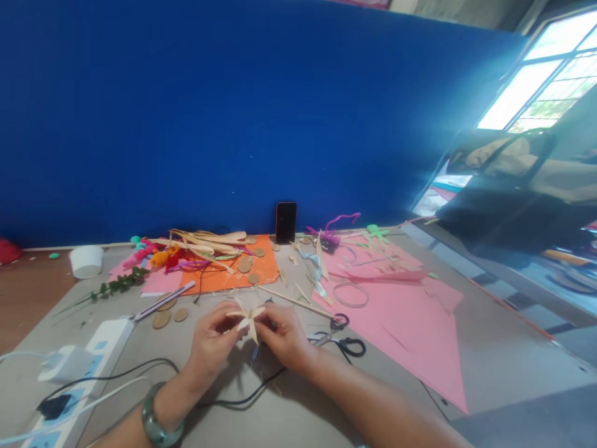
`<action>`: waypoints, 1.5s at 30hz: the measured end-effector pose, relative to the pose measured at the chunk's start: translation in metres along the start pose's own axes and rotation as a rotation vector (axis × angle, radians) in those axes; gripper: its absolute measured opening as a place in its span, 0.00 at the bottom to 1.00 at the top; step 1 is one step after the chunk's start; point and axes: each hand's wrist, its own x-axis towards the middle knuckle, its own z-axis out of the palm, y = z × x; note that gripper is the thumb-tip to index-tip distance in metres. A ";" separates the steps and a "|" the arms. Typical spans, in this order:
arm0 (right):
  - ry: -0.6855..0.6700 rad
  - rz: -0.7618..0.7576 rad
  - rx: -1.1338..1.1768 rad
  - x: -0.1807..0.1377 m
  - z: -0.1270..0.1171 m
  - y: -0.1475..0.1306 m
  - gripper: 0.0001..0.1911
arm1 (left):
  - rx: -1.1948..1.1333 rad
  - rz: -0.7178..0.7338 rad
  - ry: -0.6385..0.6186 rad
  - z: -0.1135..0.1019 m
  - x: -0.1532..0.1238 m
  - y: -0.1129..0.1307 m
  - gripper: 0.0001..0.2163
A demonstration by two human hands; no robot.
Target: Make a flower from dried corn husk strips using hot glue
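A pale cream flower with narrow pointed petals (249,318) is held up between my two hands, just above the table. My left hand (215,336), with a green bangle (158,420) at the wrist, pinches a petal on the left side. My right hand (285,335) has its thumb and fingers closed on the flower's right side. Under the flower a short blue piece (255,353) shows; whether it joins the flower I cannot tell. Beside my right hand lie scissors with black handles (351,346), their blades partly hidden.
A white power strip (100,354) with plugs and cables lies at left, near a white cup (86,261) and a leafy sprig (119,285). Orange sheet (224,281), wood strips (209,239) and wooden discs (161,319) lie behind. A phone (286,223) leans on the blue partition (242,124); pink paper (401,330) lies right.
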 end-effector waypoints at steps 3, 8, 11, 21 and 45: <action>0.001 -0.007 0.004 0.000 0.000 -0.002 0.08 | -0.057 -0.060 0.065 0.002 -0.001 -0.002 0.05; 0.021 -0.011 -0.026 0.000 0.000 -0.006 0.09 | -0.099 -0.149 0.147 0.005 -0.001 -0.001 0.09; 0.033 -0.015 -0.020 0.000 0.000 -0.006 0.09 | -0.067 -0.163 0.151 0.004 0.000 -0.002 0.10; 0.065 0.105 0.071 -0.004 0.006 0.001 0.06 | -0.024 -0.255 0.099 0.004 0.003 -0.009 0.14; 0.133 0.227 0.210 -0.001 0.006 0.003 0.06 | 0.024 -0.061 0.131 -0.001 0.001 -0.004 0.04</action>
